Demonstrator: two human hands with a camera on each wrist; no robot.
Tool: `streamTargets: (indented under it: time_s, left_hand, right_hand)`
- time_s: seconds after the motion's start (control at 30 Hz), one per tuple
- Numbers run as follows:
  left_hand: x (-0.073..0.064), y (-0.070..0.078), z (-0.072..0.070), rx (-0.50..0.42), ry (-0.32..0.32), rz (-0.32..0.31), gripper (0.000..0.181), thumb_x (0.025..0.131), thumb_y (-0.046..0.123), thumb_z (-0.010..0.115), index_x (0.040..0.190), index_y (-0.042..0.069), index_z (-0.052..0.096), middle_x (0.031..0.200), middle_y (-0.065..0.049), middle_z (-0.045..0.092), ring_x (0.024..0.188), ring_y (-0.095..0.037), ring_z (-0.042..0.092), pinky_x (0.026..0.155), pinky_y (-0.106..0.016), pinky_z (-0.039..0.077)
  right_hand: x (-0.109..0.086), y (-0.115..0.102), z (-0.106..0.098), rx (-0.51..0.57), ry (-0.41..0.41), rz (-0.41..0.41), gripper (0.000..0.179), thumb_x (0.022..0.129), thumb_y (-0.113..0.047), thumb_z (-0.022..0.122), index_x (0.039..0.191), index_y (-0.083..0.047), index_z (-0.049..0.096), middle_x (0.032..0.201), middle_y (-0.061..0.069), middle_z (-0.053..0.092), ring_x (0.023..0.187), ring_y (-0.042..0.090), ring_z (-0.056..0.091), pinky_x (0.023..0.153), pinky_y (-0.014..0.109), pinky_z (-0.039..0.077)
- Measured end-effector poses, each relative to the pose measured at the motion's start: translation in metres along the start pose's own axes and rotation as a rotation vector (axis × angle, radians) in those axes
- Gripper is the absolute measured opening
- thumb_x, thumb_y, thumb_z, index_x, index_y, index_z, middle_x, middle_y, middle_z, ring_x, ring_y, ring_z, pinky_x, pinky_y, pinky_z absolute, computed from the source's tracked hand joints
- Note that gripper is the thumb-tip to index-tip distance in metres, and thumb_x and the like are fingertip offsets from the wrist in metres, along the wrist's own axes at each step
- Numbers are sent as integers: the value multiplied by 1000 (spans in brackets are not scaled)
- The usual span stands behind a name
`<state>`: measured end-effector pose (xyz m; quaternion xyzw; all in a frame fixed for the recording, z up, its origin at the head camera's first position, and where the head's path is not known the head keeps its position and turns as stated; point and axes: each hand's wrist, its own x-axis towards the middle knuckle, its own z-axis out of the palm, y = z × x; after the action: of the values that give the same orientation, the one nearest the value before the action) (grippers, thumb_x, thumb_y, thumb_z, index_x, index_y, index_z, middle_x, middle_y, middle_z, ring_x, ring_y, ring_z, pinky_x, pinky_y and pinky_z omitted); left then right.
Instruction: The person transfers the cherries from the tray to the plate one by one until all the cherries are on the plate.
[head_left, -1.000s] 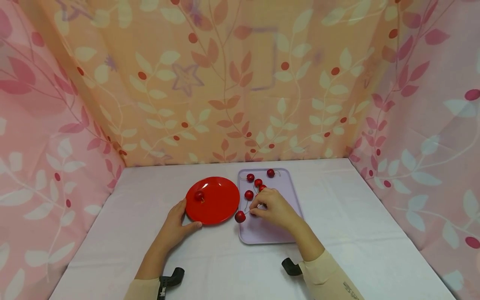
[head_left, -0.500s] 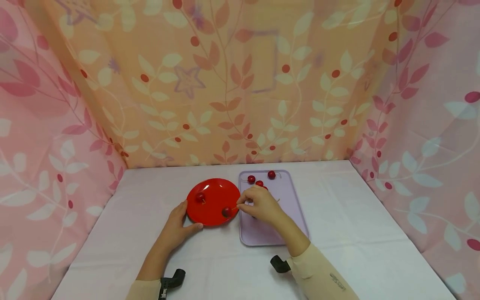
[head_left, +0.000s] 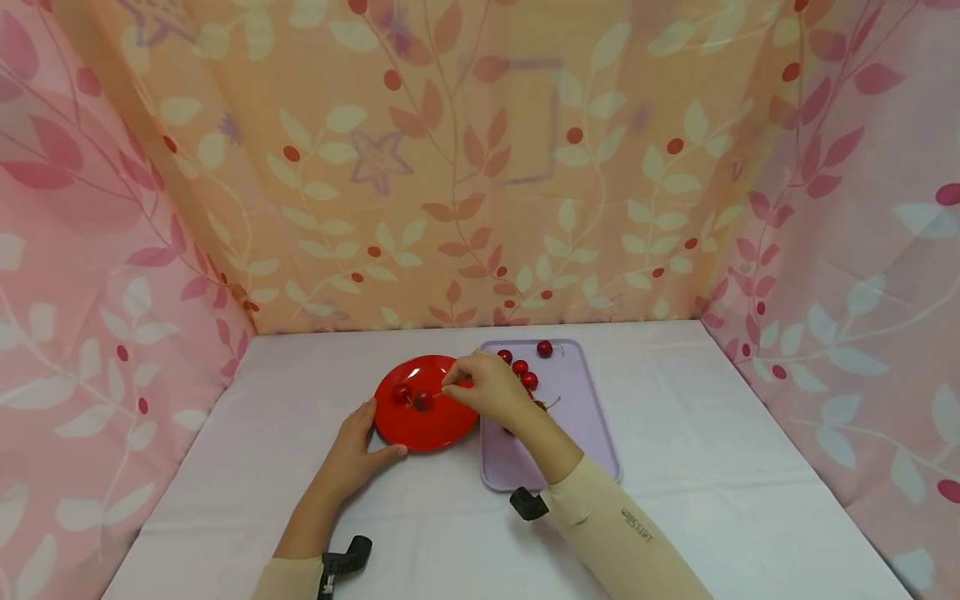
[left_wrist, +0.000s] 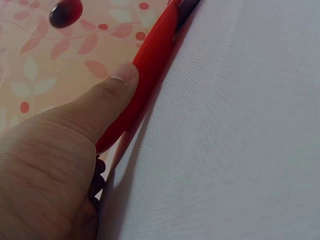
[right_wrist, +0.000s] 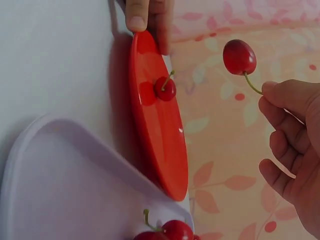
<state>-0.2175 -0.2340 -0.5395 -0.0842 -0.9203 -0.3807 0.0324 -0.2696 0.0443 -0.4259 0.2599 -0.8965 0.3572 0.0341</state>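
Note:
In the head view my right hand [head_left: 486, 387] is over the red plate [head_left: 431, 433], pinching a cherry [head_left: 423, 401] by its stem between thumb and forefinger. The right wrist view has this dark red cherry [right_wrist: 239, 57] in the air, clear of the plate, with the other fingers loosely curled. My left hand [head_left: 351, 454] holds the plate's left edge, thumb at the front and fingers along the side. Up close, the left thumb [left_wrist: 112, 90] presses on the rim. Another cherry [right_wrist: 165, 89] with a green stem lies on the plate.
A lilac tray [head_left: 581, 425] stands right of the plate, close to its edge. Several cherries lie on it, among them one cherry [head_left: 544, 349] near its back edge; my right forearm hides part of it. Patterned curtains [head_left: 450, 167] surround the white-covered table [head_left: 712, 433].
My right hand has moved left from the tray to above the plate, carrying the cherry by its stem. The left hand keeps its hold on the plate.

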Motion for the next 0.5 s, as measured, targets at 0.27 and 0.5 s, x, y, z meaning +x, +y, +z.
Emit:
streamTargets:
  time_s: [0.27, 0.5]
  left_hand:
    - [0, -1, 1, -10, 2, 22, 108, 81, 54, 82, 164, 18, 24, 166, -10, 33, 152, -38, 27, 117, -63, 34]
    - [0, -2, 0, -6, 3, 19, 107, 82, 53, 82, 164, 16, 24, 165, -10, 34, 152, -38, 27, 118, -64, 32]
  right_hand:
    - [21, -9, 16, -55, 5, -33, 4, 91, -28, 79, 93, -25, 78, 86, -15, 70, 89, 9, 57, 77, 24, 53]
    - [33, -10, 37, -30, 6, -12, 4, 91, -27, 79, 89, -24, 78, 85, -13, 68, 88, 11, 57, 79, 25, 53]
